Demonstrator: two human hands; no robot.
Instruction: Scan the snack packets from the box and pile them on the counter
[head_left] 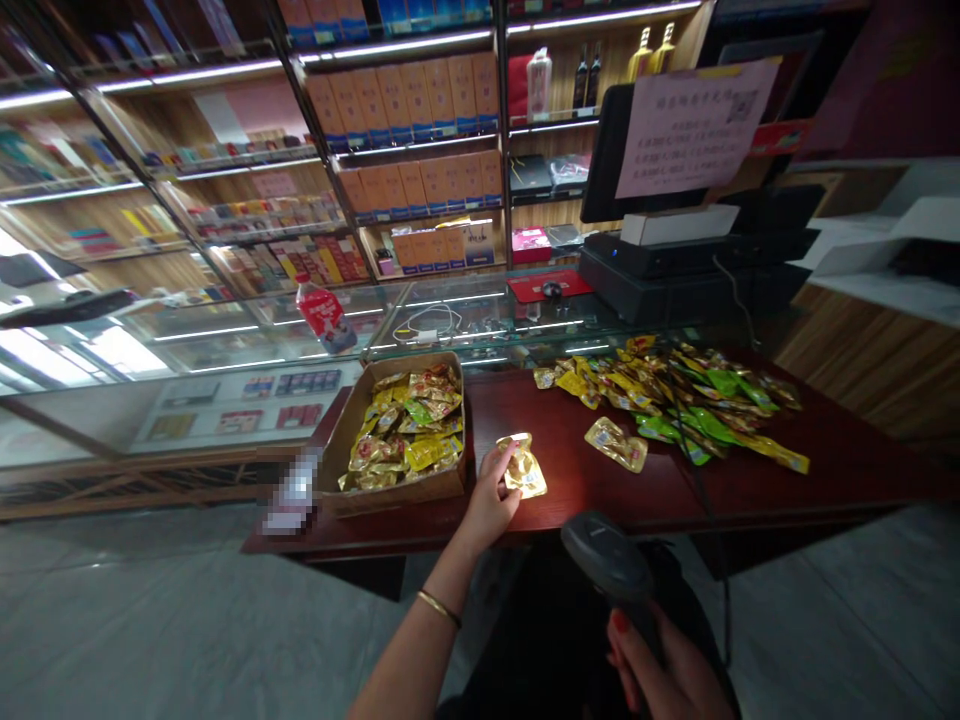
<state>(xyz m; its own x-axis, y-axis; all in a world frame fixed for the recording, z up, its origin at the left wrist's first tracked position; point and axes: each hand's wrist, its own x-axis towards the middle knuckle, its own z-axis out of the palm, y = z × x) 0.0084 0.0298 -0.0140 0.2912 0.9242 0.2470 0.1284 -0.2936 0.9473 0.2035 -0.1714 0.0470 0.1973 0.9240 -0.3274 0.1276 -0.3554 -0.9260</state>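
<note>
My left hand [495, 490] grips a gold snack packet [531, 472] by its left side, thumb and index finger on it, at the table's front edge. A bright patch of light falls on this packet. In my right hand [649, 655] is a black barcode scanner [604, 550], its head pointing toward the packet. Another gold packet [616, 444] lies by itself to the right. Beyond it spreads a loose pile of yellow, gold and green packets [592, 380]. Left of my left hand stands an open cardboard box [397, 495] filled with similar packets.
The scanner's cable [726, 600] runs across the pile and down the table front. Behind the dark red table [502, 400] is a glass counter with a red-labelled bottle [322, 315], a mouse [552, 290] and a monitor [604, 160]. Stocked shelves line the wall.
</note>
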